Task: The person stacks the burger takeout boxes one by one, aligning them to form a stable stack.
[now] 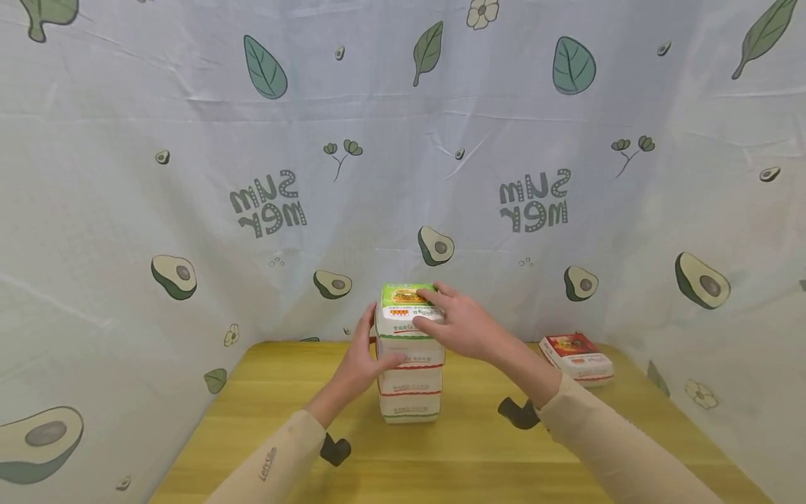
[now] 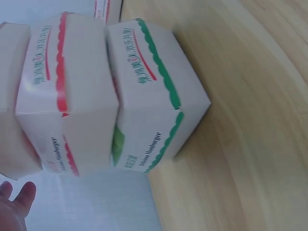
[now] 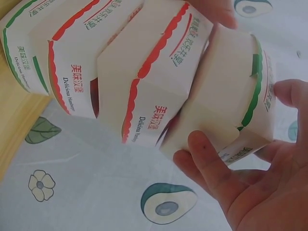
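Observation:
In the head view, several white cardboard hamburger boxes [image 1: 411, 404] stand in one column on the table, slightly askew. The top hamburger box [image 1: 397, 322] has a green lid with a burger picture. At its left my left hand [image 1: 362, 360] holds the column, fingers along the side and thumb across the front near the upper seam. My right hand [image 1: 469, 325] grips the top box from the right. In the right wrist view, its fingers [image 3: 207, 154] press the box's side. Only fingertips [image 2: 24, 197] of the left hand show in the left wrist view.
Another hamburger box [image 1: 578, 360], with a red lid, lies at the table's right rear. The wood-grain table [image 1: 478, 448] ends at a pale curtain [image 1: 390, 210] printed with avocados and leaves, which hangs behind and at both sides.

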Demonstrator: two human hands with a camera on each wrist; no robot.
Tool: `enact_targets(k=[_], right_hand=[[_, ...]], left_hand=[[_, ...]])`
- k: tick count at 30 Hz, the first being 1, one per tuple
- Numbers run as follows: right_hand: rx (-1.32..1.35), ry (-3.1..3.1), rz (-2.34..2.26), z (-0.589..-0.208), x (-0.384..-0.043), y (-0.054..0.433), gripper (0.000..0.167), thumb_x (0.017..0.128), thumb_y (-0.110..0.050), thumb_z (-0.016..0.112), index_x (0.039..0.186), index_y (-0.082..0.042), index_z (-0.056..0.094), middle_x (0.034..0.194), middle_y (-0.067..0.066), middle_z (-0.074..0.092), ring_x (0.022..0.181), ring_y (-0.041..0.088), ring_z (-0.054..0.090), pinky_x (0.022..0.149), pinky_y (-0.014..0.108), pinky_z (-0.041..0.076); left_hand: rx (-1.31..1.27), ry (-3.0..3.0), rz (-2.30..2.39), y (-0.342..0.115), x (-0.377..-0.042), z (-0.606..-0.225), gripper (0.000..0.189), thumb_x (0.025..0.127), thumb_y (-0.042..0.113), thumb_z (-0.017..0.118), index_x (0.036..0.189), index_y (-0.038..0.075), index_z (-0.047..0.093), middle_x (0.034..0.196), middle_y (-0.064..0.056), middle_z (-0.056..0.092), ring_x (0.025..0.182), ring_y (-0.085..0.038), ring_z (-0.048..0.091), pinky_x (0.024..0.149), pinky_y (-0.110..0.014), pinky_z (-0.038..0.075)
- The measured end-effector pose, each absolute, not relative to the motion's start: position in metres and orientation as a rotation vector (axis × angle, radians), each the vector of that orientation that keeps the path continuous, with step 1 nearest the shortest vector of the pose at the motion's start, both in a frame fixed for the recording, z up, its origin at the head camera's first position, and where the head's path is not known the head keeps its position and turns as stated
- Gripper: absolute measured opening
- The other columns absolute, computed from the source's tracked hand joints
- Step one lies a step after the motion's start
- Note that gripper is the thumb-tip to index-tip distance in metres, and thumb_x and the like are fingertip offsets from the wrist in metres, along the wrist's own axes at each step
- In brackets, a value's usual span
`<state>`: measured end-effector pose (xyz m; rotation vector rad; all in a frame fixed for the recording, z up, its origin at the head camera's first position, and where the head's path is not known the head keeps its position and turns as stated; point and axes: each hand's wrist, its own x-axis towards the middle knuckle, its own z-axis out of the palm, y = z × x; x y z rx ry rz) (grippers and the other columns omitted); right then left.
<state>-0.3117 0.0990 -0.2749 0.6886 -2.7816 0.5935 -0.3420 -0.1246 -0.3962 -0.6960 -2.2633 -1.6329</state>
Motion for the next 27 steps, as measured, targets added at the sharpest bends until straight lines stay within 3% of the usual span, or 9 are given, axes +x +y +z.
enact_targets(k=[6,15,22,27], right_hand=[[0.684,-2.795,0.595,-0.275,-0.312,0.1,0.07,0.097,-0.057,0.053,0.155,-0.021,0.041,0.164,0.017,0.028,0.146,0.045,0.034,0.11,0.065,0.036],[0.678,-2.788,0.584,-0.276,-0.312,0.1,0.069,0.097,-0.058,0.053,0.155,-0.023,0.042,0.164,0.016,0.029,0.144,0.045,0.036,0.109,0.064,0.038],[0.685,-2.784,0.596,-0.276,-0.311,0.099,0.069,0.097,-0.057,0.054,0.155,-0.022,0.042,0.164,0.017,0.029,0.144,0.045,0.037,0.109,0.063,0.038],[0.7,-2.785,0.589,-0.275,-0.312,0.097,0.068,0.097,-0.057,0.055,0.155,-0.022,0.042,0.164,0.017,0.029,0.144,0.044,0.037,0.109,0.063,0.038]], left_hand=[[-0.687,-2.218,-1.608,-0.123,-0.342,-0.384,0.108,0.083,0.045,0.08,0.162,0.021,0.01,0.166,-0.003,0.02,0.151,-0.023,0.022,0.117,-0.055,0.029],[-0.722,-2.192,-1.623,-0.119,-0.342,-0.37,0.106,0.085,0.041,0.08,0.162,0.024,0.009,0.167,-0.005,0.016,0.152,-0.024,0.021,0.119,-0.056,0.027],[-0.753,-2.215,-1.629,-0.119,-0.342,-0.36,0.105,0.086,0.027,0.079,0.163,0.023,0.008,0.166,-0.007,0.018,0.143,-0.028,0.036,0.112,-0.05,0.037],[-0.724,-2.238,-1.607,-0.12,-0.342,-0.359,0.104,0.085,0.034,0.08,0.162,0.024,0.012,0.161,-0.005,0.025,0.129,-0.029,0.046,0.101,-0.044,0.046]])
